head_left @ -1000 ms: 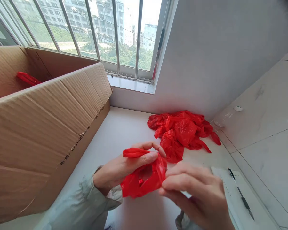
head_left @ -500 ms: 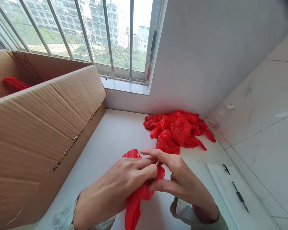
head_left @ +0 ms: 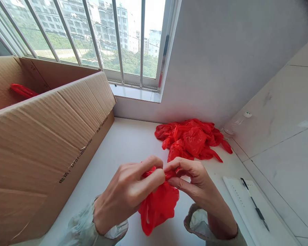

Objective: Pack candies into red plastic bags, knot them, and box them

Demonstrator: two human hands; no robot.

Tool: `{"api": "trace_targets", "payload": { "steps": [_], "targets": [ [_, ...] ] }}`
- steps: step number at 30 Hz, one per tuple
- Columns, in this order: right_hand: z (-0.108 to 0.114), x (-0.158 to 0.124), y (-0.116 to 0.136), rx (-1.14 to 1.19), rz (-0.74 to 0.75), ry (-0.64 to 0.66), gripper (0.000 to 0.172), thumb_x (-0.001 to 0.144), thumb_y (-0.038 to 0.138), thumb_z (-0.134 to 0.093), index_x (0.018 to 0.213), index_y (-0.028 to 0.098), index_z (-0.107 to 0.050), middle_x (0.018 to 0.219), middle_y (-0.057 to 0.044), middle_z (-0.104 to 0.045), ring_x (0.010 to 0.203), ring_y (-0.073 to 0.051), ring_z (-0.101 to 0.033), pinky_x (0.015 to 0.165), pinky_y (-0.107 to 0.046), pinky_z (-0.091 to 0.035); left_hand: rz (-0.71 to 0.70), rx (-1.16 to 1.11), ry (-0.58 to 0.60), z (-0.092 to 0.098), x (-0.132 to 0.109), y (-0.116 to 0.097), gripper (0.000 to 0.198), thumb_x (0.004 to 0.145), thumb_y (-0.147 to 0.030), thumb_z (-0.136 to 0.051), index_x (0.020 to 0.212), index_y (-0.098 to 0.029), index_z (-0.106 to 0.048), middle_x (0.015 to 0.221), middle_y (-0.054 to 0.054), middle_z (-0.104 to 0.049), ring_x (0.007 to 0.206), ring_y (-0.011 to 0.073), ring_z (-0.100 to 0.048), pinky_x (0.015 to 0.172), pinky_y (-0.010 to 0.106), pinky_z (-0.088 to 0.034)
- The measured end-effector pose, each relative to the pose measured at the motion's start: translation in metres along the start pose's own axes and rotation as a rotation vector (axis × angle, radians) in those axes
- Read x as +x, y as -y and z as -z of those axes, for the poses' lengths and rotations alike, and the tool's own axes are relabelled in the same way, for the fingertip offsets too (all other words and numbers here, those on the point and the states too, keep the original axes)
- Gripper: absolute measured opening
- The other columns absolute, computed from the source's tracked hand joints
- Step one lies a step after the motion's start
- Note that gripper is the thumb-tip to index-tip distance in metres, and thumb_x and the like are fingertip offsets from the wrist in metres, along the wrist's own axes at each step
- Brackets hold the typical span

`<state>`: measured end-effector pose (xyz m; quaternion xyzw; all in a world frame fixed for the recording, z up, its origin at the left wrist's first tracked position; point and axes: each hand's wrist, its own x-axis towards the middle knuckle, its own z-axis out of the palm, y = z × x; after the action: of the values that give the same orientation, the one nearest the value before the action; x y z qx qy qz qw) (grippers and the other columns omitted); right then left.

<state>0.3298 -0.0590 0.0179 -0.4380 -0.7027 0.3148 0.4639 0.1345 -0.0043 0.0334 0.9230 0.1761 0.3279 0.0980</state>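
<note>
A red plastic bag (head_left: 160, 205) hangs bunched between my two hands above the white tabletop. My left hand (head_left: 136, 181) pinches its gathered upper part from the left, thumb and forefinger pressed together. From the right, my right hand (head_left: 190, 177) grips a twisted bit of the same bag between thumb and fingertips. The fingertips of both hands nearly meet. A loop of the bag droops below my left hand. Just beyond my hands lies a crumpled heap of red plastic bags (head_left: 195, 140) against the wall.
At left stands a large open cardboard box (head_left: 48, 143) with red plastic (head_left: 23, 90) inside. A notebook (head_left: 236, 191) with a pen (head_left: 255, 205) on it lies at right. A clear bottle (head_left: 232, 128) is in the back corner. A barred window (head_left: 128, 41) rises behind.
My hands have shifted from overlapping to side by side, both pinching the bag's gathered top. The bag's lower part now hangs more openly beneath them. The view has shifted slightly.
</note>
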Motion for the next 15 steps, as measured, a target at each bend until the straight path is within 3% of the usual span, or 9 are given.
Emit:
{"api": "trace_targets", "payload": {
  "steps": [4, 7, 11, 15],
  "targets": [
    [-0.003, -0.001, 0.000, -0.632, 0.287, -0.300, 0.020, 0.090, 0.008, -0.057, 0.092, 0.023, -0.068, 0.081, -0.001, -0.066, 0.074, -0.012, -0.060, 0.061, -0.022, -0.047, -0.003, -0.053, 0.178, 0.009, 0.000, 0.012, 0.020, 0.095, -0.011, -0.042, 0.078, -0.020, -0.047, 0.089, 0.002, -0.058, 0.058, 0.0088, -0.039, 0.054, 0.022, -0.034],
    [-0.004, -0.002, -0.002, -1.010, 0.472, -0.397, 0.026, 0.090, 0.002, -0.053, 0.095, 0.023, -0.068, 0.082, -0.002, -0.066, 0.074, -0.013, -0.059, 0.059, -0.024, -0.044, 0.075, -0.180, 0.230, 0.016, 0.002, 0.020, 0.021, 0.098, -0.020, -0.045, 0.076, -0.021, -0.041, 0.087, 0.001, -0.054, 0.059, 0.0095, -0.040, 0.056, 0.023, -0.035],
    [0.010, -0.001, -0.010, -0.937, 0.474, -0.358, 0.026, 0.092, 0.003, -0.052, 0.098, 0.023, -0.067, 0.083, -0.002, -0.064, 0.074, -0.012, -0.059, 0.060, -0.022, -0.045, 0.146, -0.204, 0.152, 0.026, -0.001, 0.028, 0.023, 0.101, -0.021, -0.035, 0.079, -0.020, -0.042, 0.100, 0.003, -0.051, 0.066, 0.0109, -0.045, 0.065, 0.025, -0.038],
    [0.036, -0.002, -0.024, -0.744, 0.289, -0.204, 0.018, 0.095, 0.013, -0.053, 0.091, 0.022, -0.067, 0.082, 0.000, -0.061, 0.067, -0.008, -0.057, 0.058, -0.019, -0.044, 0.277, -0.142, 0.228, 0.034, -0.011, 0.040, 0.027, 0.104, -0.028, -0.033, 0.081, -0.020, -0.044, 0.097, -0.001, -0.046, 0.064, 0.0090, -0.042, 0.065, 0.023, -0.036]
  ]
}}
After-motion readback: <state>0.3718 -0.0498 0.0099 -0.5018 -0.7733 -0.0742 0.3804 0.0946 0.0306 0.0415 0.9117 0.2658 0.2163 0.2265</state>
